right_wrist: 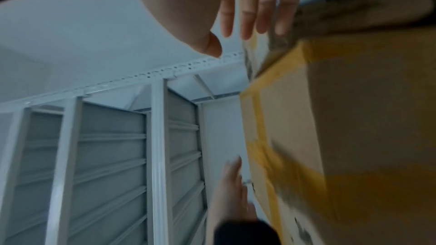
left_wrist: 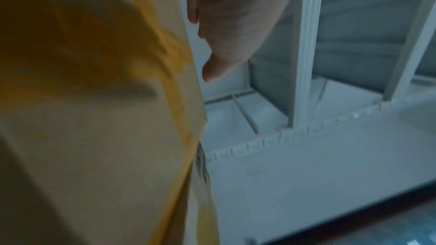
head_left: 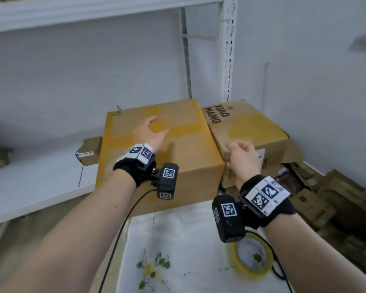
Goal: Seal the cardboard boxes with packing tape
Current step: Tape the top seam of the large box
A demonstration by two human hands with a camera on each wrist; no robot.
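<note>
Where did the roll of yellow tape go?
In the head view, the tape roll lies flat on the flowered cloth at the bottom right, just under the right wrist's camera, on the near side of the two cardboard boxes.

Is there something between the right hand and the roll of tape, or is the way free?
Nothing visible blocks it. The tape roll lies on the white cloth, under the right wrist, while the right hand is at the boxes.

Tape roll (head_left: 251,253) before two side-by-side boxes (head_left: 156,149).
</note>
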